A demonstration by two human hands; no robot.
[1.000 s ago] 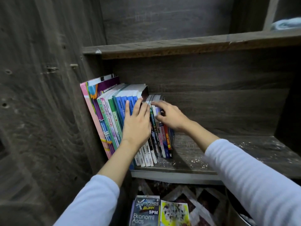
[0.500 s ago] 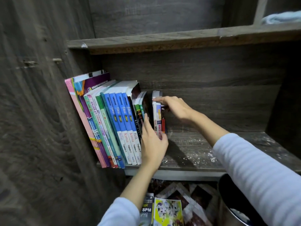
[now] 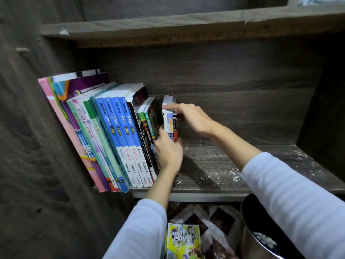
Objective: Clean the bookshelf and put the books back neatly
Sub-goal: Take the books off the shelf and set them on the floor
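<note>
Your dark grey wood-grain bookshelf [image 3: 214,176] holds a row of colourful softcover books [image 3: 119,131] leaning toward its left wall, with blue spines to the right. Beside them, two small white-and-red paperbacks [image 3: 170,126] stand upright. Your right hand [image 3: 194,118] clasps their tops. Your left hand [image 3: 168,152] touches their base, and I cannot tell its grip.

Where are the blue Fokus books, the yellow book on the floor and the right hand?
blue Fokus books [image 3: 119,128]: head view, a blue spine.
yellow book [image 3: 183,240]: head view, its cover.
right hand [image 3: 194,118]: head view, back of hand.
</note>
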